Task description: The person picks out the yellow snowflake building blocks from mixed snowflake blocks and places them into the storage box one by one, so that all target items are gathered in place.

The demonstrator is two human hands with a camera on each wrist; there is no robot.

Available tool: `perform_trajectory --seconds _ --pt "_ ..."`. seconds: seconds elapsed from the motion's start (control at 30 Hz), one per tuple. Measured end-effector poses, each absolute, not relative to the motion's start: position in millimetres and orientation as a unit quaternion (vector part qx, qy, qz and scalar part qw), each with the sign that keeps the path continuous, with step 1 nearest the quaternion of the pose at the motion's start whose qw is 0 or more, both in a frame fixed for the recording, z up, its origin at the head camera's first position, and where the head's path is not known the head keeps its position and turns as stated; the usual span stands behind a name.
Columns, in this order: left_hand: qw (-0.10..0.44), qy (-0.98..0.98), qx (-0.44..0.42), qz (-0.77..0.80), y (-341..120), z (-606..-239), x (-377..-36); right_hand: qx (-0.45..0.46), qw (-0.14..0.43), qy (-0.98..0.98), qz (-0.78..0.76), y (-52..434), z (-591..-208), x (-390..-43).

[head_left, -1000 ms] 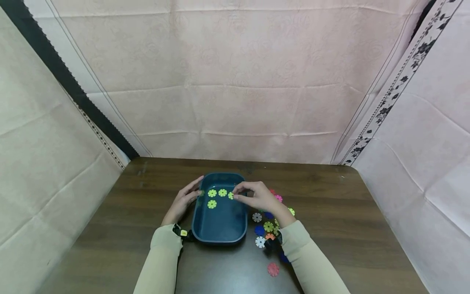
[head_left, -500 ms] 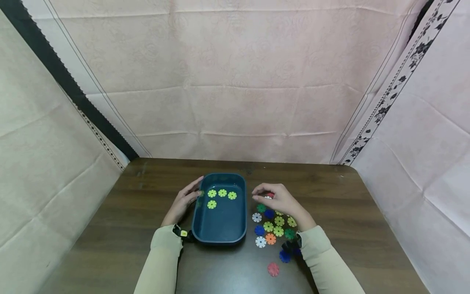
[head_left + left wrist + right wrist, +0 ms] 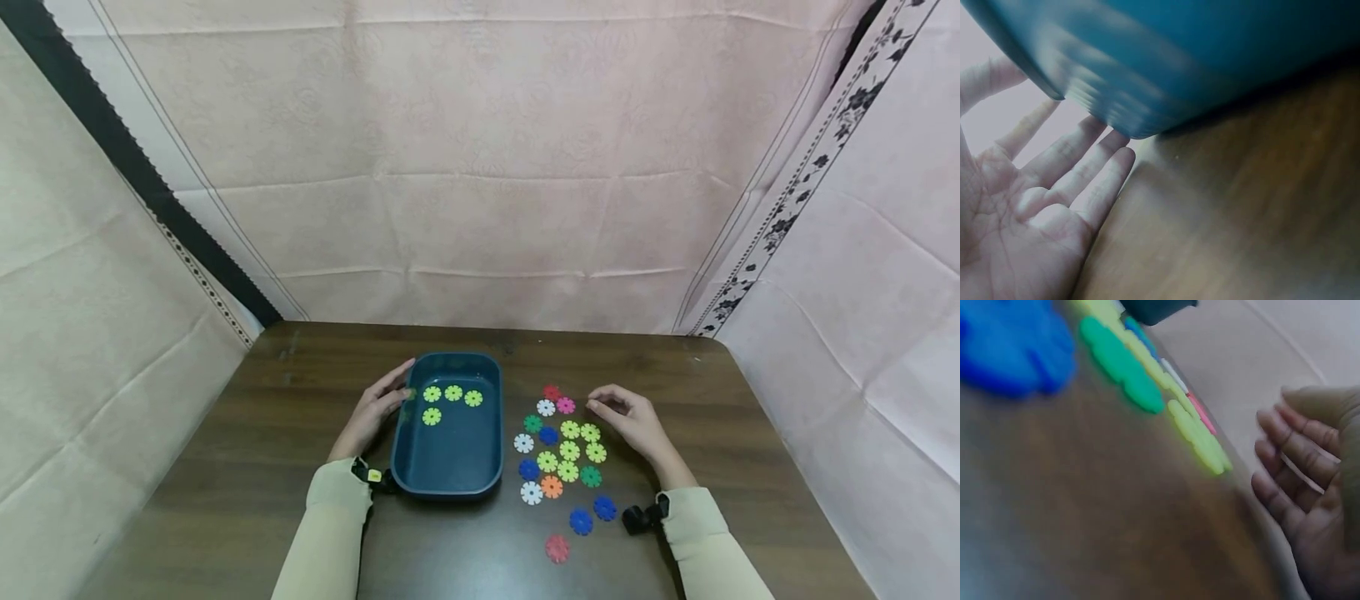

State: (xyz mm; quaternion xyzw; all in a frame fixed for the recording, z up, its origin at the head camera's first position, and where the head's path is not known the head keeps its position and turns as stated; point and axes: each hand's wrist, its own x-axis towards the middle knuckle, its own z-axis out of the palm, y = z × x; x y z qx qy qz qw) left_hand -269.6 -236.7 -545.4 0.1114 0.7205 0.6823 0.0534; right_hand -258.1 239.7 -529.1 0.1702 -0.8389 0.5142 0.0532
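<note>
A dark blue tray (image 3: 447, 485) lies on the table with several yellow-green flower-shaped discs (image 3: 453, 392) inside, near its far end. My left hand (image 3: 377, 406) rests at the tray's left rim. In the left wrist view its fairly straight fingers (image 3: 1094, 187) reach the tray's outer wall (image 3: 1141, 81). To the right of the tray, flower discs in several colours lie loose, among them yellow-green discs (image 3: 569, 451). My right hand (image 3: 633, 421) hovers to the right of them, its fingers loosely bent and nothing held, as the right wrist view shows (image 3: 1297, 462).
Blue discs (image 3: 581, 522) and a pinkish-red disc (image 3: 557, 548) lie nearer the front. White, green, orange, red and pink discs spread among the others on the wooden table (image 3: 750, 467). Pale cloth (image 3: 495, 250) hangs behind and at both sides.
My right hand has moved from over the tray rightward past the loose discs, leaving a yellow-green disc in the tray. My left hand stays at the rim.
</note>
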Motion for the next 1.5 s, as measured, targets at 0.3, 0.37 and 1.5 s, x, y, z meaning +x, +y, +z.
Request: perform_trajectory --seconds 0.3,0.37,1.5 --pt "0.061 0.719 0.114 0.683 -239 -543 -270 0.217 0.108 -0.881 0.407 237 -558 -254" --pt "0.060 0.720 0.116 0.682 -240 -543 -269 0.235 0.117 -0.883 0.389 235 -559 -253" --pt "0.065 0.729 0.105 0.674 -238 -545 -270 0.268 0.093 -0.888 0.362 236 -563 -253"
